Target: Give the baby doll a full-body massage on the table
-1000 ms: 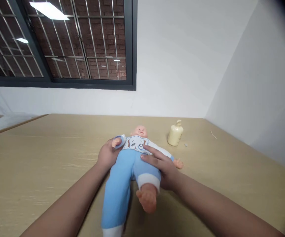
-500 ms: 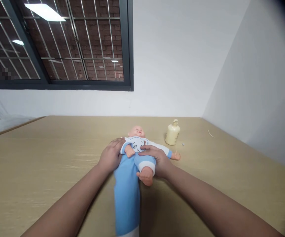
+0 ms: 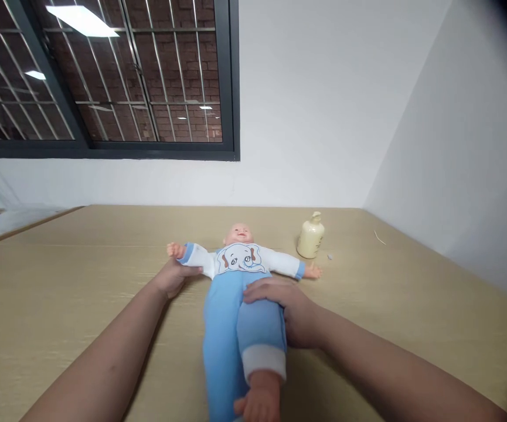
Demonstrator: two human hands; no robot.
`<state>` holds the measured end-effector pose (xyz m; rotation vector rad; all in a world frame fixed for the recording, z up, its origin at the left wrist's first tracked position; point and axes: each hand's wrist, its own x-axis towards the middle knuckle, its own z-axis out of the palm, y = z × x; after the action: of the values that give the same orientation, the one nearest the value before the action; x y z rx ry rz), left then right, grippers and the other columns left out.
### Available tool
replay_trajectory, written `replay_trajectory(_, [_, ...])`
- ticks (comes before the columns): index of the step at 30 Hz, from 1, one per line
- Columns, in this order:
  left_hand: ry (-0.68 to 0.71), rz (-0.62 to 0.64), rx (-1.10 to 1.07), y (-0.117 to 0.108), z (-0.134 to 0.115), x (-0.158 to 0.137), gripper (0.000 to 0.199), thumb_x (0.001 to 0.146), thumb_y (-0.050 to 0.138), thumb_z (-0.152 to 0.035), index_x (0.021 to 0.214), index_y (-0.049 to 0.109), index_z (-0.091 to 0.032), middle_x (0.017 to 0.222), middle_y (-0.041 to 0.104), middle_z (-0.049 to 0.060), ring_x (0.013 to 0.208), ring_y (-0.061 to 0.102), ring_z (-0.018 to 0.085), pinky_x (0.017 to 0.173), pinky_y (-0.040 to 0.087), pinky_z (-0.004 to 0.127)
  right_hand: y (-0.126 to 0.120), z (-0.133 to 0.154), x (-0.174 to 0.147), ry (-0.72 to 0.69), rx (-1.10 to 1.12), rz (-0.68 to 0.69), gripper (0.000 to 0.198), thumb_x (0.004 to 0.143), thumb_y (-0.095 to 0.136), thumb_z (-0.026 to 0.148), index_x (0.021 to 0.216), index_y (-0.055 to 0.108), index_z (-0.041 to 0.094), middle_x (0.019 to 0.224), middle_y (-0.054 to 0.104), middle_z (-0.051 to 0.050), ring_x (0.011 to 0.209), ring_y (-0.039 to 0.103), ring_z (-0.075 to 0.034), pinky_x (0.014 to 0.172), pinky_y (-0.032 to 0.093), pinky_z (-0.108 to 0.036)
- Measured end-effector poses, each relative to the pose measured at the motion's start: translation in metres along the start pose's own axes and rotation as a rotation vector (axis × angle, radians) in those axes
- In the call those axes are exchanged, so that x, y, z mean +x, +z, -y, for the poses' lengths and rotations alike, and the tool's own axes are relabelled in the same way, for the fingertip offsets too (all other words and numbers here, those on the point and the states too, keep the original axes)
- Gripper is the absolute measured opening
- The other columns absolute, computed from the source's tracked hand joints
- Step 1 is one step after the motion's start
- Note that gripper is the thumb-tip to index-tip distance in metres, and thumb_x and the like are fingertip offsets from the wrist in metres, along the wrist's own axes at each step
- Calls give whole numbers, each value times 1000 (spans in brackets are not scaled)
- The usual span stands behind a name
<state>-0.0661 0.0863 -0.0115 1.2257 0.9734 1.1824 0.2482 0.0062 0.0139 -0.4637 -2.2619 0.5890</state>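
A baby doll (image 3: pixel 241 259) lies on its back, head away from me and both arms spread. It wears a white top with an elephant face and light blue trousers (image 3: pixel 224 328). My left hand (image 3: pixel 177 279) is closed around the doll's sleeved arm on the left, its fingers partly hidden behind it. Over the doll's thigh on the right, my right hand (image 3: pixel 289 302) wraps its fingers round the blue cloth. That leg is raised towards me, its bare foot (image 3: pixel 262 401) low in the view. The other leg lies stretched along the table.
The doll rests on a wood-coloured table (image 3: pixel 95 281). A cream pump bottle (image 3: pixel 310 237) stands beyond the doll's right-hand arm, with a small pale scrap (image 3: pixel 330 257) beside it. A thin white strand (image 3: pixel 380 237) lies further right. White walls and a barred window (image 3: pixel 147 76) bound the back.
The doll's left-side arm has swung from across its belly out to the left, with my left hand on it. The raised leg has come down towards me under my right hand.
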Motion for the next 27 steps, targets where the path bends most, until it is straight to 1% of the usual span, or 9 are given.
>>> replay_trajectory(3, [-35, -19, -139, -14, 14, 8, 48, 62, 85, -18, 105, 64, -13, 108, 71, 13, 106, 66, 32, 96, 52, 45, 12, 7, -2, -45, -32, 119, 60, 58, 67, 17, 117, 63, 25, 131, 62, -6, 126, 55, -27, 111, 38, -44])
replay_trajectory(6, [-43, -52, -262, -18, 20, 11, 46, 63, 84, -12, 105, 64, -13, 111, 70, 13, 110, 65, 30, 99, 51, 43, 28, 5, -6, -87, -159, 275, 69, 50, 65, 15, 117, 61, 28, 143, 53, -4, 138, 41, -33, 119, 16, -55])
replay_trajectory(8, [-37, -77, -293, -17, 20, 12, 46, 62, 83, -10, 105, 65, -13, 112, 71, 13, 111, 65, 30, 99, 52, 43, 37, 3, -8, -114, -244, 348, 70, 50, 66, 15, 119, 61, 30, 150, 46, -3, 143, 33, -36, 119, 5, -61])
replay_trajectory(11, [-20, -106, -291, -15, 19, 12, 48, 60, 83, -10, 104, 65, -13, 110, 71, 12, 109, 66, 30, 97, 53, 43, 46, 1, -11, -156, -335, 387, 66, 53, 67, 17, 117, 61, 31, 156, 37, -4, 147, 24, -39, 116, -1, -65])
replay_trajectory(14, [5, -129, -242, -11, 19, 13, 48, 58, 84, -14, 102, 66, -11, 107, 72, 13, 103, 68, 31, 95, 53, 44, 47, 0, -14, -186, -370, 303, 63, 57, 65, 13, 117, 63, 29, 153, 40, -6, 146, 26, -39, 117, 12, -64])
replay_trajectory(17, [38, -159, -191, -4, 19, 12, 46, 57, 84, -20, 99, 65, -11, 101, 72, 11, 98, 68, 32, 90, 53, 45, 42, -3, -17, -175, -383, 125, 63, 68, 63, 13, 129, 59, 27, 150, 42, -12, 141, 36, -36, 112, 34, -54])
replay_trajectory(19, [78, -184, -87, 2, 17, 11, 46, 60, 82, -23, 101, 65, -13, 98, 73, 10, 98, 68, 32, 87, 53, 45, 38, -7, -17, -134, -389, 33, 63, 75, 62, 15, 137, 54, 28, 151, 39, -13, 135, 44, -34, 106, 43, -48])
replay_trajectory(23, [215, -296, 415, 19, 8, 5, 46, 72, 73, -33, 113, 63, -15, 101, 72, 10, 99, 67, 33, 84, 52, 43, 33, -17, -13, 4, -346, -88, 54, 87, 55, 15, 138, 54, 35, 151, 40, -9, 126, 54, -25, 102, 47, -40])
replay_trajectory(27, [239, -310, 896, 35, -6, 3, 45, 86, 58, -37, 128, 57, -20, 106, 71, 11, 101, 67, 35, 84, 50, 42, 33, -23, -5, 57, -269, -120, 43, 91, 55, 17, 129, 63, 34, 134, 56, -6, 119, 58, -22, 100, 49, -37])
